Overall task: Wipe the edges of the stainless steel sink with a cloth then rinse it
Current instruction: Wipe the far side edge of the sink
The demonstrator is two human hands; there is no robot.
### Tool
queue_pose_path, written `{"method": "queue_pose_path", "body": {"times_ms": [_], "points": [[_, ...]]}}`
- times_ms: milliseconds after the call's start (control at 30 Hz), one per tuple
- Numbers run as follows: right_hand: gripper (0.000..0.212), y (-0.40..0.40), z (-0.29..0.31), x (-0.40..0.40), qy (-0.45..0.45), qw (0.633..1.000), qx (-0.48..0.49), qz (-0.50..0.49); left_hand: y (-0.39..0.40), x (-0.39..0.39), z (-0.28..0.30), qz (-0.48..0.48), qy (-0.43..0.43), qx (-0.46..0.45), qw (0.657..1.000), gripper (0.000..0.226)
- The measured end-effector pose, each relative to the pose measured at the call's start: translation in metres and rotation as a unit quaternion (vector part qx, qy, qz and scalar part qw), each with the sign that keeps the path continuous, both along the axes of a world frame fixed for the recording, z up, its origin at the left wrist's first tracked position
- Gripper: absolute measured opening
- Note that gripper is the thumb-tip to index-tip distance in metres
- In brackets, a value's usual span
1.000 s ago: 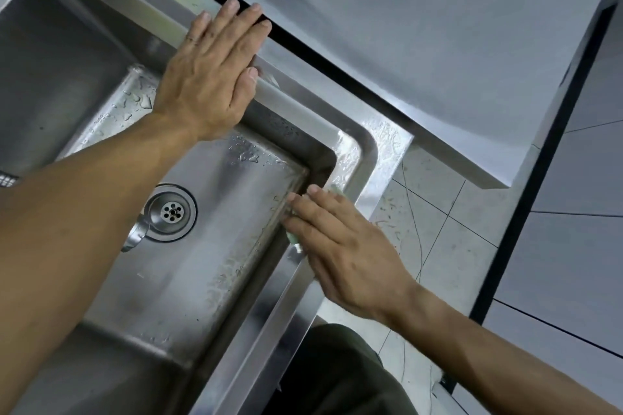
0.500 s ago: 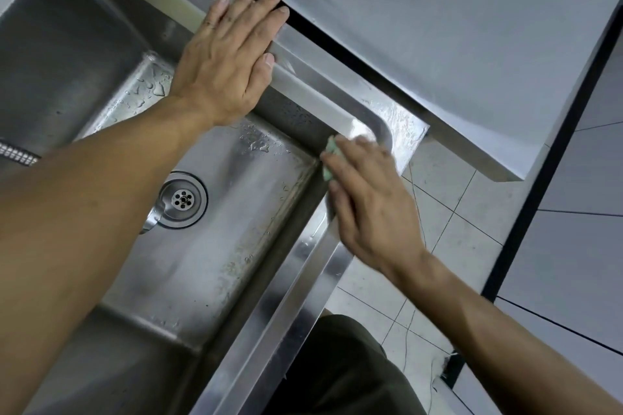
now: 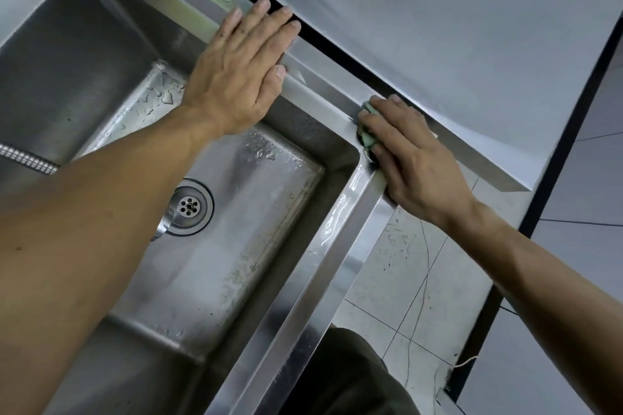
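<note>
- The right hand (image 3: 418,165) presses a small crumpled pale green cloth (image 3: 367,126) onto the far right corner of the rectangular stainless steel sink (image 3: 340,246), its fingers lying over the cloth and curled a little around it, so only the cloth's left edge shows past the fingertips
- The left hand (image 3: 236,74) lies flat on the sink's far rim, fingers straight and close together, holding nothing, with its fingertips at the dark gap (image 3: 323,47) behind the rim
- A wet streak shines along the sink's right rim just below the right hand
- Water droplets dot the basin floor, and the round metal drain strainer (image 3: 188,207) sits partly behind the left forearm
- A grey steel counter (image 3: 438,44) runs beyond the dark gap
- Pale floor tiles (image 3: 404,280) show right of the sink
</note>
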State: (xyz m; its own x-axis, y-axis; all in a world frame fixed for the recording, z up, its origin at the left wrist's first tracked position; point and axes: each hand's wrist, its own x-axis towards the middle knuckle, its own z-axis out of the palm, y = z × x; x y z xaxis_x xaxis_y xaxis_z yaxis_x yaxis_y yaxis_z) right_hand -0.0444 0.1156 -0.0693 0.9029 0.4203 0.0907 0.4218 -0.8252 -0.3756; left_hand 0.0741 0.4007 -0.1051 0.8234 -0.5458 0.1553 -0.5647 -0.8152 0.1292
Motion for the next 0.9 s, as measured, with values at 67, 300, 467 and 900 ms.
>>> {"method": "queue_pose_path", "body": {"times_ms": [67, 300, 467, 900], "points": [[0.043, 0.004, -0.001, 0.006, 0.013, 0.999, -0.011, 0.048, 0.000, -0.001, 0.000, 0.000, 0.002, 0.001, 1.000, 0.061], [0.028, 0.052, -0.002, 0.025, -0.076, 0.981, 0.041, 0.172, 0.001, -0.001, 0.002, -0.004, 0.008, 0.011, 1.000, 0.061], [0.031, 0.112, -0.011, 0.033, -0.123, 0.964, 0.077, 0.222, 0.011, 0.004, 0.009, -0.048, 0.030, 0.035, 0.998, 0.061], [0.041, 0.123, -0.024, 0.030, -0.105, 0.978, 0.130, 0.122, 0.015, 0.003, 0.011, -0.057, 0.029, 0.056, 0.996, 0.062]]}}
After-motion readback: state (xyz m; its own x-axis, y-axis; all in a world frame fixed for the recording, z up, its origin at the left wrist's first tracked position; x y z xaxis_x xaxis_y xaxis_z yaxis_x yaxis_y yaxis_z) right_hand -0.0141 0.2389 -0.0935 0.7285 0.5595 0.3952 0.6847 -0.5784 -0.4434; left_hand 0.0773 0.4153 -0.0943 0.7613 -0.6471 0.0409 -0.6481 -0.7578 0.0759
